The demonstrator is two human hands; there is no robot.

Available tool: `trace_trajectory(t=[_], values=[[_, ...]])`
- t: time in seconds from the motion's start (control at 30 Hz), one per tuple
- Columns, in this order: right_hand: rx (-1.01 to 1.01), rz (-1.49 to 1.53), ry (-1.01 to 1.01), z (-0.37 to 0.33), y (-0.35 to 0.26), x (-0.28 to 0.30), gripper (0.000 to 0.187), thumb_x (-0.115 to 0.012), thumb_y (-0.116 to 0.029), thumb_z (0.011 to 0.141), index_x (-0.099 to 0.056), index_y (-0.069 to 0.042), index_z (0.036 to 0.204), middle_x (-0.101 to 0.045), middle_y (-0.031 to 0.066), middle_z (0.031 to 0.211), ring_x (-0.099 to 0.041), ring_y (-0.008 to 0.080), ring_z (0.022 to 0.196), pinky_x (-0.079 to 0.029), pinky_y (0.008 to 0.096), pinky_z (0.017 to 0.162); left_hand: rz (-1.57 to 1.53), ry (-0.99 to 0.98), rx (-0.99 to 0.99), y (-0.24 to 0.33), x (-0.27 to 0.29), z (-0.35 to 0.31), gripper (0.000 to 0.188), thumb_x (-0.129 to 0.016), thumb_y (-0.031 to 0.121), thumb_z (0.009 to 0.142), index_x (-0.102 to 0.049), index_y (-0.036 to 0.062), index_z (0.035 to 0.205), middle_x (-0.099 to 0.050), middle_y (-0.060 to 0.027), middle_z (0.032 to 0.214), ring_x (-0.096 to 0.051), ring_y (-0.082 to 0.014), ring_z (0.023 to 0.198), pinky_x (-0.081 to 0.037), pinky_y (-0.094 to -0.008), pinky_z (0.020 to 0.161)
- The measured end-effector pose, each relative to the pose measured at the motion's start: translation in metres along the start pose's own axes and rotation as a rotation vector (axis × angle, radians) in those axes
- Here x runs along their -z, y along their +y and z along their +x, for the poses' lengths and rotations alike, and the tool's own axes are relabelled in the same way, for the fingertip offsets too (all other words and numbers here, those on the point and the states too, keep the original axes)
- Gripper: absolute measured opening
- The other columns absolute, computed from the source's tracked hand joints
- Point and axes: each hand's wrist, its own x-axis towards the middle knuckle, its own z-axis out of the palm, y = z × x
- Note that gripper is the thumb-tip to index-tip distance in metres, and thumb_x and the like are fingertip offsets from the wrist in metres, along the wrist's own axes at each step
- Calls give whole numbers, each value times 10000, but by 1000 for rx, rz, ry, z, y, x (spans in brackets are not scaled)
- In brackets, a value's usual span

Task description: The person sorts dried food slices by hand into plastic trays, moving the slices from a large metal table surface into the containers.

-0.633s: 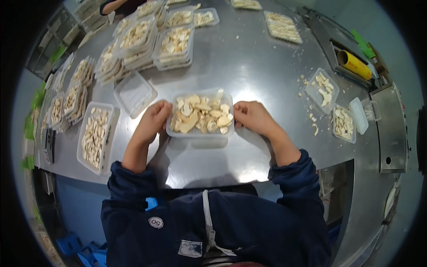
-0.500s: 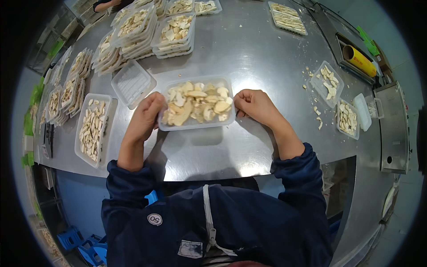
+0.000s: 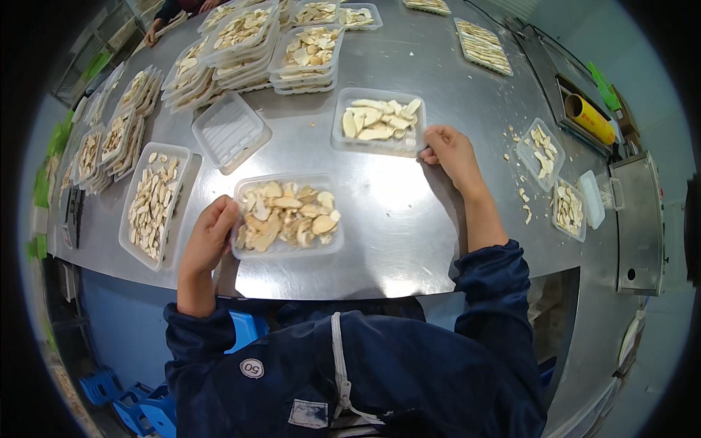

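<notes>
My left hand (image 3: 210, 233) is closed on the left side of a clear plastic tray (image 3: 292, 252) near the front edge of the table. Pale and brownish mushroom-like slices (image 3: 286, 213) fill this tray, slightly blurred. Farther away and to the right, a second clear tray (image 3: 378, 148) holds larger, whiter slices (image 3: 376, 120). The fingers of my right hand (image 3: 450, 155) pinch this tray's near right corner. An unfilled clear tray (image 3: 228, 130) lies beyond my left hand. Left of that hand is a longer tray (image 3: 130, 244) of small slices.
Stacked filled trays (image 3: 303, 80) stand at the back left of the metal table (image 3: 409, 226). Two small trays (image 3: 558, 157) and loose crumbs lie at right, near a yellow roll (image 3: 590, 119) and a metal machine (image 3: 639, 226). Another person's hand (image 3: 151, 35) shows at far left.
Two filled trays now show where one was visible between my hands. My left hand has come nearer with one tray; my right hand has moved away and rightward with the other.
</notes>
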Motion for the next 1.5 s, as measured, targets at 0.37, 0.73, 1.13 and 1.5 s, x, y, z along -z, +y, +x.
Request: trace_trajectory(t=[0.37,0.73,1.13,1.5], values=[[70,-146,-135,-66,-5,-24,350,-731,-320,1020,-755,-13,1187,-753,52,875,-682,106,750,-522,253,676,47,-217,50,27,-65,57,342,-577,353,1131,-599,55,966,-563,21,705,-481,-55,535,-388,-222,488],[-19,-35,-233,-80,-29,-50,500,-731,-160,1016,-566,8,1457,-647,-14,868,-563,42,756,-461,214,689,414,-106,-46,27,-39,62,289,-650,280,1088,-628,20,965,-629,-59,695,-572,-129,533,-469,-305,542],[89,-276,-185,-83,-28,-52,544,-728,-190,1004,-553,-39,1496,-689,18,906,-632,87,824,-516,260,775,529,37,-387,20,-48,61,191,-745,169,991,-623,26,1026,-640,-85,830,-618,-193,662,-510,-327,644],[123,-272,-168,-83,-27,-52,531,-739,-210,995,-580,-77,1484,-714,36,872,-640,95,741,-519,263,709,681,-121,-820,21,-62,52,321,-879,176,810,-749,102,1094,-572,-155,1271,-574,-330,1218,-487,-460,1076]])
